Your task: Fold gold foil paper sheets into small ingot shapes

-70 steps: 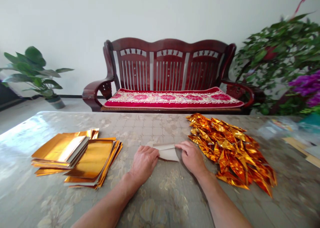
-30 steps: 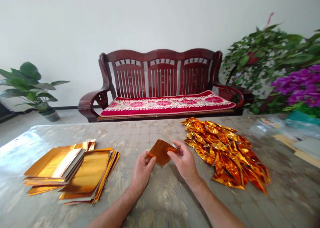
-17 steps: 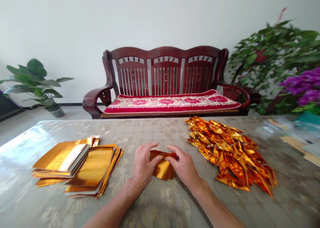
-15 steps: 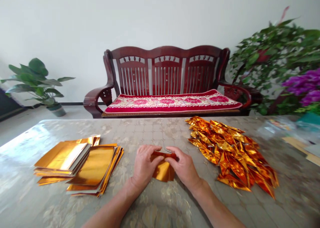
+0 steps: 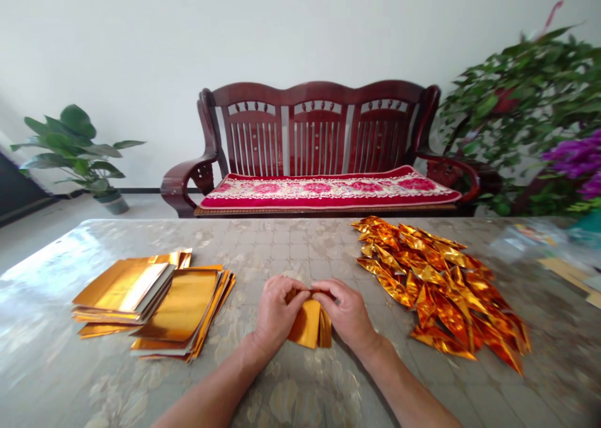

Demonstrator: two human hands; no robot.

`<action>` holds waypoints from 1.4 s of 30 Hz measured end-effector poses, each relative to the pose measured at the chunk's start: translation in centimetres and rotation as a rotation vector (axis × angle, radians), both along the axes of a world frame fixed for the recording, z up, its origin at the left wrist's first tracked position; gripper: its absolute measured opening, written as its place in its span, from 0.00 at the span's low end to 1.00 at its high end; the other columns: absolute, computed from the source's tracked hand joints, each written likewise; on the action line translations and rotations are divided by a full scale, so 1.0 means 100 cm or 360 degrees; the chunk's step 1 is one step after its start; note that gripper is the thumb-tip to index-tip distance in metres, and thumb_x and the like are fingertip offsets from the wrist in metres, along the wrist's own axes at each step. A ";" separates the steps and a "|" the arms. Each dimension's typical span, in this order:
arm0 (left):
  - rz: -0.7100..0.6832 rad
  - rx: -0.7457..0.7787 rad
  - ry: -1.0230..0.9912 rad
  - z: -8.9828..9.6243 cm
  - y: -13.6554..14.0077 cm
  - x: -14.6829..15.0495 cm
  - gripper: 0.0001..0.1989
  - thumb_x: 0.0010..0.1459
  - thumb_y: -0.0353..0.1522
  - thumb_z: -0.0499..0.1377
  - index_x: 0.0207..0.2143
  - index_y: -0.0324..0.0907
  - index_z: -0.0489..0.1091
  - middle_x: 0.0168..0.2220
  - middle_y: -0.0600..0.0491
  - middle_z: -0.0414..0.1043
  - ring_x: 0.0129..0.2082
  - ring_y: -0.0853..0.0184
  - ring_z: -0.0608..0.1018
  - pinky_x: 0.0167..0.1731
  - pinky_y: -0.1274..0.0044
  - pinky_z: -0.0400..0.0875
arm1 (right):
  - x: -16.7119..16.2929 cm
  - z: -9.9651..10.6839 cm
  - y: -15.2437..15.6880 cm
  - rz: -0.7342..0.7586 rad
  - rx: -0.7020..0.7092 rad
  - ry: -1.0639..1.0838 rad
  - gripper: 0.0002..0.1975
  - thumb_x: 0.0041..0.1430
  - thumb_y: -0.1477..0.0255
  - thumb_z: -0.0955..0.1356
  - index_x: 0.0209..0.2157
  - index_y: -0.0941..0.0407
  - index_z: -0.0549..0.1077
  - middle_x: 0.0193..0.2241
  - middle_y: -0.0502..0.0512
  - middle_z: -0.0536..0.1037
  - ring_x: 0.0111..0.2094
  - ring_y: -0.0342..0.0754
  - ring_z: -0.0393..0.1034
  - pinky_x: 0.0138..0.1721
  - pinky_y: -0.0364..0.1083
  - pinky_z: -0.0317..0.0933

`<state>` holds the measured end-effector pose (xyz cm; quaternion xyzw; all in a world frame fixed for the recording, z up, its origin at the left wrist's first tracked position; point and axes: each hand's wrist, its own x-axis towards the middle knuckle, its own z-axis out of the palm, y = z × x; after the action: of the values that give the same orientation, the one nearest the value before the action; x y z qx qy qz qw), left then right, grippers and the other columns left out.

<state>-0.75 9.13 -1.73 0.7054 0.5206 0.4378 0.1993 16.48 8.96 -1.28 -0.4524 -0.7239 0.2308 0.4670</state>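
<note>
Between my hands is a small sheet of gold foil paper (image 5: 307,325), partly folded, its lower part hanging toward me with a crease on the right side. My left hand (image 5: 280,309) pinches its upper edge between thumb and fingers. At the same edge my right hand (image 5: 346,312) pinches from the other side, the two sets of fingertips almost touching. The fingers hide the top of the sheet. Left of my hands lie stacks of flat gold foil paper (image 5: 188,300). To the right is a heap of folded, pointed gold foil pieces (image 5: 436,278).
A patterned cover lies over the table (image 5: 277,390). Clear plastic packaging (image 5: 526,240) and a tan card (image 5: 568,276) lie at the far right. Beyond the table stands a dark red wooden bench (image 5: 314,134), with a potted plant (image 5: 84,152) to its left and leafy plants (image 5: 516,96) to its right.
My fingertips have come closer together along the paper's upper edge, covering the dark orange fold that showed there. The sheet's lower part hangs straighter. The view has shifted slightly.
</note>
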 end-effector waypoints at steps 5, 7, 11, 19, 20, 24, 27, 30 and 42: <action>0.0032 -0.0059 -0.0052 -0.004 0.000 0.001 0.05 0.58 0.33 0.62 0.29 0.44 0.74 0.28 0.56 0.75 0.32 0.66 0.74 0.40 0.73 0.64 | -0.001 0.004 0.000 0.0044 -0.0018 0.0021 0.09 0.58 0.75 0.67 0.36 0.52 0.80 0.32 0.51 0.81 0.35 0.47 0.76 0.38 0.43 0.67; 0.0030 -0.0095 -0.0063 -0.005 0.000 0.001 0.05 0.58 0.33 0.62 0.29 0.44 0.74 0.28 0.56 0.75 0.32 0.66 0.75 0.39 0.74 0.65 | 0.000 0.002 0.000 0.0031 -0.0048 0.0019 0.09 0.57 0.75 0.68 0.37 0.52 0.80 0.33 0.52 0.81 0.36 0.47 0.76 0.40 0.44 0.68; 0.0022 -0.0119 -0.0069 -0.004 0.001 0.001 0.03 0.57 0.31 0.62 0.30 0.45 0.76 0.29 0.56 0.77 0.33 0.66 0.76 0.41 0.72 0.66 | 0.001 -0.003 0.000 -0.0023 -0.0169 0.0039 0.14 0.55 0.74 0.68 0.44 0.51 0.79 0.36 0.51 0.82 0.36 0.47 0.77 0.42 0.44 0.68; -0.0064 -0.0097 0.0129 0.008 0.000 -0.001 0.05 0.58 0.30 0.62 0.30 0.48 0.77 0.30 0.59 0.79 0.35 0.67 0.78 0.59 0.62 0.51 | -0.001 -0.002 -0.003 0.0023 -0.0371 0.0147 0.23 0.56 0.73 0.67 0.54 0.53 0.72 0.32 0.49 0.82 0.31 0.44 0.75 0.38 0.43 0.68; -0.0067 -0.0087 0.0174 0.011 0.000 -0.002 0.05 0.58 0.30 0.62 0.29 0.48 0.76 0.30 0.59 0.78 0.35 0.66 0.78 0.59 0.61 0.51 | -0.001 -0.002 -0.002 0.0025 -0.0379 0.0152 0.23 0.55 0.73 0.67 0.55 0.53 0.71 0.32 0.49 0.82 0.31 0.44 0.75 0.38 0.43 0.68; -0.0098 -0.0043 0.0336 0.021 -0.002 -0.002 0.05 0.57 0.33 0.63 0.27 0.47 0.75 0.29 0.59 0.77 0.35 0.66 0.77 0.60 0.60 0.50 | -0.001 -0.001 -0.001 0.0034 -0.0418 0.0198 0.24 0.55 0.73 0.68 0.54 0.54 0.71 0.31 0.49 0.81 0.31 0.44 0.74 0.38 0.44 0.67; -0.0063 -0.0042 0.0369 0.021 -0.002 -0.001 0.06 0.57 0.33 0.62 0.26 0.46 0.73 0.28 0.58 0.76 0.35 0.66 0.77 0.61 0.60 0.50 | -0.002 0.001 -0.002 0.0054 -0.0454 0.0238 0.26 0.54 0.72 0.69 0.56 0.54 0.70 0.29 0.48 0.80 0.30 0.44 0.72 0.35 0.43 0.67; 0.0042 -0.0034 0.0307 0.016 -0.002 -0.001 0.07 0.57 0.33 0.60 0.26 0.45 0.72 0.28 0.58 0.76 0.34 0.66 0.77 0.61 0.60 0.50 | -0.003 0.003 -0.004 0.0114 -0.0509 0.0198 0.37 0.49 0.74 0.72 0.62 0.53 0.63 0.29 0.45 0.77 0.28 0.43 0.70 0.32 0.41 0.65; 0.0121 -0.0262 -0.0201 0.009 0.003 -0.002 0.09 0.56 0.35 0.57 0.24 0.43 0.69 0.24 0.58 0.73 0.27 0.68 0.76 0.51 0.66 0.67 | 0.004 -0.001 0.002 0.0324 -0.0754 0.0295 0.38 0.45 0.79 0.71 0.61 0.55 0.64 0.43 0.54 0.80 0.40 0.49 0.75 0.43 0.47 0.70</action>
<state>-0.98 9.43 -0.82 0.6374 0.5677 0.4443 0.2722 16.86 9.21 -1.37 -0.4510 -0.6456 0.4799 0.3867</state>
